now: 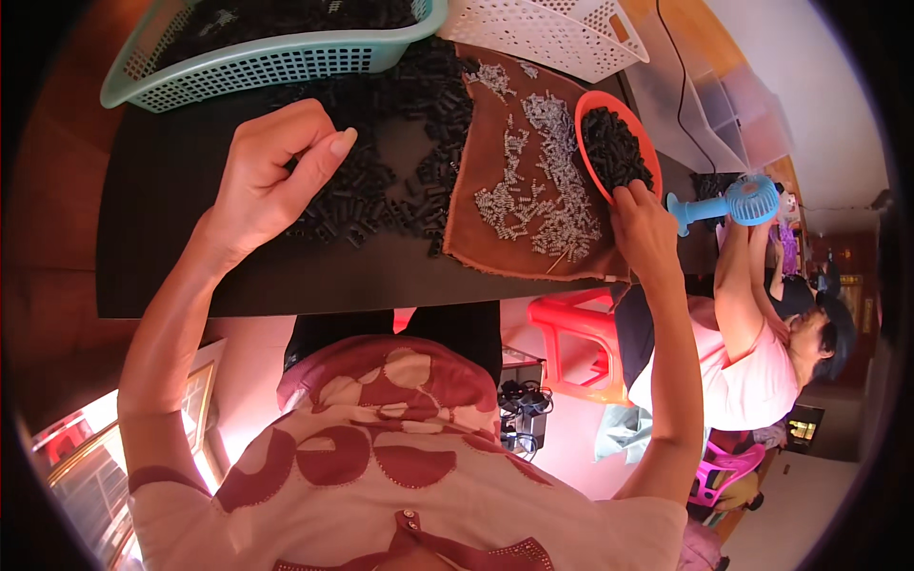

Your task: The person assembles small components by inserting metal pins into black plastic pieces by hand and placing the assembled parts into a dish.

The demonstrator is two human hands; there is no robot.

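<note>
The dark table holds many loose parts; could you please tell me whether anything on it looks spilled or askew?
Mainly the small black pieces: they lie loose on the table in front of the teal basket, as if spilled, though perhaps deliberately. The brown cloth also lies askew, silvery pieces scattered across it.

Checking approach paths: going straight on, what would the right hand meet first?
Likely the black pieces in the red bowl. The right hand overlaps the bowl's near edge in view; depth is unclear, so possibly the rim.
</note>
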